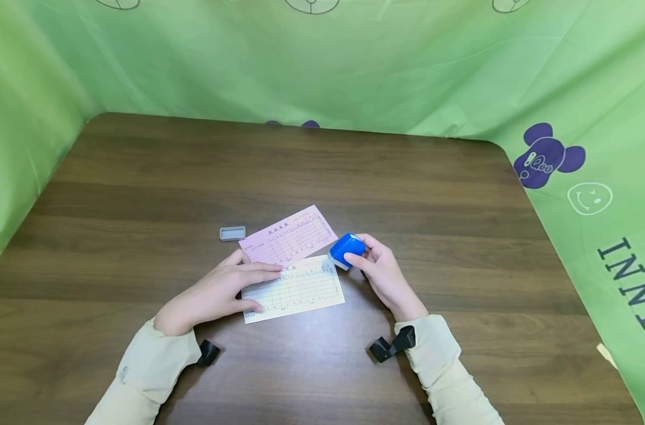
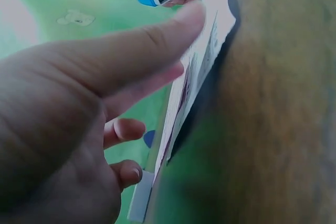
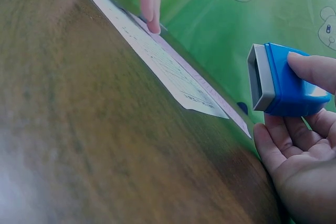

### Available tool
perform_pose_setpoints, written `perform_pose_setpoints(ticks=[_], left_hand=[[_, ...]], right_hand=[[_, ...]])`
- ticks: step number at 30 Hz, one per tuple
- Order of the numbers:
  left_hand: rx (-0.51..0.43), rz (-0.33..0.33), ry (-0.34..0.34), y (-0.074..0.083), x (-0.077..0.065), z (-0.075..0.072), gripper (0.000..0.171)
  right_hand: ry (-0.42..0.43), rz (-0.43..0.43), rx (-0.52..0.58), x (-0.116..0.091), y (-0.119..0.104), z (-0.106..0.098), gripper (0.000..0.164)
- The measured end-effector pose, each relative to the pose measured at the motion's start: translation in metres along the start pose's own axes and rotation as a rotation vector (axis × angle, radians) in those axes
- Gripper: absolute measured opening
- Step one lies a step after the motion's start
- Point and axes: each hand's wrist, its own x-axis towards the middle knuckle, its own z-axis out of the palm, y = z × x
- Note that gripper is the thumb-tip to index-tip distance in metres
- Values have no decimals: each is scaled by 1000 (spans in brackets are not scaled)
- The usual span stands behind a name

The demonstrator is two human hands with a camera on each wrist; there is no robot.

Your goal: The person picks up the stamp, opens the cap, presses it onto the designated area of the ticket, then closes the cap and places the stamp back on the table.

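Note:
A blue self-inking stamp (image 1: 347,248) is pinched between the thumb and fingers of my right hand (image 1: 382,268), above the right ends of two printed slips. In the right wrist view the stamp (image 3: 294,80) is tilted, its pale grey-framed stamping face (image 3: 257,80) turned towards the slips. My left hand (image 1: 224,292) rests over the left part of the slips, fingers extended and thumb apart. The white slip (image 1: 301,289) with a printed grid lies nearer me. Beyond it is a pink slip (image 1: 290,236), its lower edge meeting the white one.
Just left of the pink slip lies a small grey rectangular cap (image 1: 232,234), its hollow side up. The brown wooden table (image 1: 301,171) reaches back to a green curtain (image 1: 322,65). A black wrist camera (image 1: 393,344) sits by the right sleeve.

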Motion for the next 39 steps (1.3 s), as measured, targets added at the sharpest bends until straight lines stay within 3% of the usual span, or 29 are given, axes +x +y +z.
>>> perform_pose_setpoints(ticks=[7,17,26,39], left_hand=[[-31,-17,6,-7,-7,2,63],[-76,1,3,-11,-6,5,62],[-75,-7,-26,-10,-4,4,65],[-94,-34,-49,-11,-6,2,66]], right_hand=[[-10,-23,-2,-2,-2,0,28],[-68,-42,-198,-12,-1,-3,39],[-190,-203,-341,-33,5,-4,30],[-185,-279,-543,-39,9,7,28]])
